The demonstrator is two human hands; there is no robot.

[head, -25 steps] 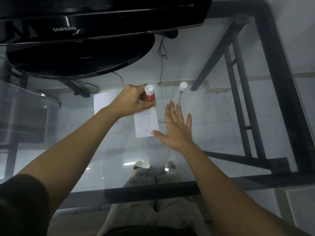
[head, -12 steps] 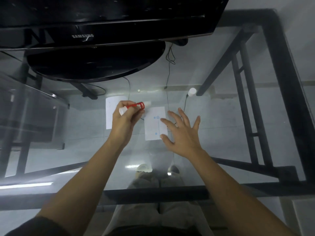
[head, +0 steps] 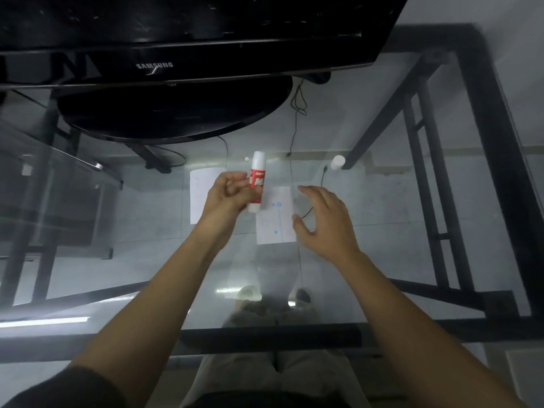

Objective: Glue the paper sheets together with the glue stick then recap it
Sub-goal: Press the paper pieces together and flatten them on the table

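My left hand (head: 228, 198) grips a red-and-white glue stick (head: 257, 181), held nearly upright above the glass table. A white paper sheet with blue glue dots (head: 276, 219) lies flat just right of it. A second plain white sheet (head: 198, 195) lies to the left, partly hidden behind my left hand. My right hand (head: 323, 222) hovers over the dotted sheet's right edge, fingers curled and apart, holding nothing. The white cap (head: 337, 162) stands alone on the glass further back and to the right.
A black Samsung monitor (head: 153, 66) on a round black base (head: 173, 113) fills the back of the glass table (head: 382, 231). Thin black cables (head: 297, 113) run down beside the papers. The black table frame (head: 488, 142) borders the right and near sides.
My left hand has turned the glue stick from lying sideways to nearly upright. My right hand has lifted off the glass and curled its fingers over the dotted sheet's right edge.
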